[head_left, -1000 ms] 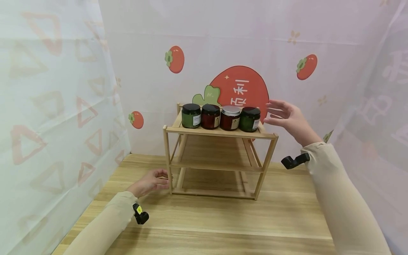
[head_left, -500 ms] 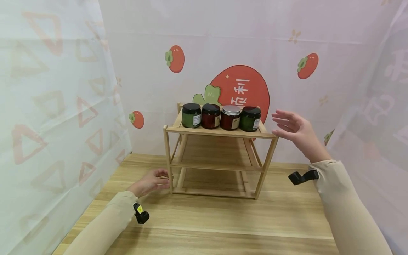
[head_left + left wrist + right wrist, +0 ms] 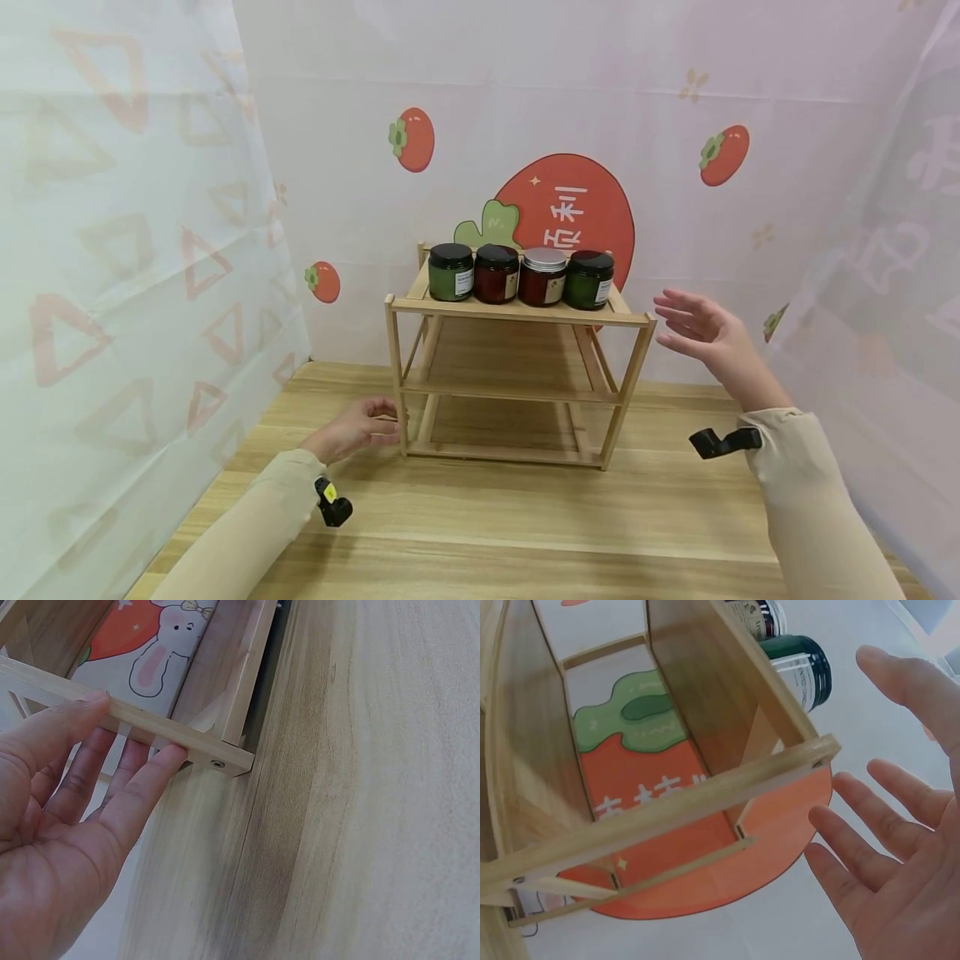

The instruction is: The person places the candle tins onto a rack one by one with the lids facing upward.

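A light wooden rack (image 3: 510, 393) with tiers stands on the table. Lined up on its top tier are several lidded jars: a green jar (image 3: 450, 275) at the left, two dark red jars, one with a silver lid (image 3: 544, 260), and another green jar (image 3: 590, 283) at the right. My left hand (image 3: 356, 429) is low at the rack's left front leg. In the left wrist view, its thumb and fingers pinch that leg (image 3: 142, 718) from both sides. Off the rack's upper right corner, my right hand (image 3: 708, 333) is raised in the air with its fingers extended, holding nothing.
The wood-grain table (image 3: 480, 533) lies under the rack. Behind it hangs a white backdrop (image 3: 337, 167) printed with persimmons, and patterned white sheets close off both sides. A black wrist camera (image 3: 723, 442) sits on the right sleeve.
My right hand has moved away from the rightmost jar, down and to the right, past the rack's corner. My left hand, the rack and the jars have stayed in place.
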`<state>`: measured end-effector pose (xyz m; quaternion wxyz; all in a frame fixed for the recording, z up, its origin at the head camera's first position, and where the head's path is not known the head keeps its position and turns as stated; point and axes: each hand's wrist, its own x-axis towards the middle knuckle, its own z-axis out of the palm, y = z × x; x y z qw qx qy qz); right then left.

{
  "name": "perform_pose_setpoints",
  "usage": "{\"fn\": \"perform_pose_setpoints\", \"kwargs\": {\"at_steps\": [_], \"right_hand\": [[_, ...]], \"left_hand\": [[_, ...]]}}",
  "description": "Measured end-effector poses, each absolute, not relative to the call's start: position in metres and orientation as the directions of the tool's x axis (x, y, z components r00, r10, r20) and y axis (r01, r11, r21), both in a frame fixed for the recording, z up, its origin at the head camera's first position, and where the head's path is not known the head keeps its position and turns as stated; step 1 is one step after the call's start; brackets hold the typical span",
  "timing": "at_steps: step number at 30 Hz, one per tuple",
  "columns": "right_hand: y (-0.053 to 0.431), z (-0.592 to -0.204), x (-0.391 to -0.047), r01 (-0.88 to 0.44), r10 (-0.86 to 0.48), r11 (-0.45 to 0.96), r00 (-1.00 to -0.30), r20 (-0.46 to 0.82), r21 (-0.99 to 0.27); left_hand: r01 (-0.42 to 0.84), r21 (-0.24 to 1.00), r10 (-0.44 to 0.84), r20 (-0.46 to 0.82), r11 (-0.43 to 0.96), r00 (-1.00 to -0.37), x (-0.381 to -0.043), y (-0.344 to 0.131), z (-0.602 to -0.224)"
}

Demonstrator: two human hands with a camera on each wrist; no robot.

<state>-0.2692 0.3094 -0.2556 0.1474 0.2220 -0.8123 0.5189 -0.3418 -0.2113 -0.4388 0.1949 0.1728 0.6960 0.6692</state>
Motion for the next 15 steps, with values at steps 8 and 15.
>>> {"fn": "perform_pose_setpoints", "kwargs": {"at_steps": [8,15], "right_hand": [[0.318,-0.277,-0.272,-0.476,-0.223,0.419,-0.879,0.421,-0.773],[0.329,-0.298,-0.272,-0.433,-0.215,0.433,-0.902,0.375,-0.791]], "left_hand": [[-0.018,0.999,0.504,-0.038,0.045,-0.863,-0.341,-0.214,-0.438],[0.028,0.994,0.512,-0.029,0.103,-0.858,-0.34,-0.228,-0.433]]}}
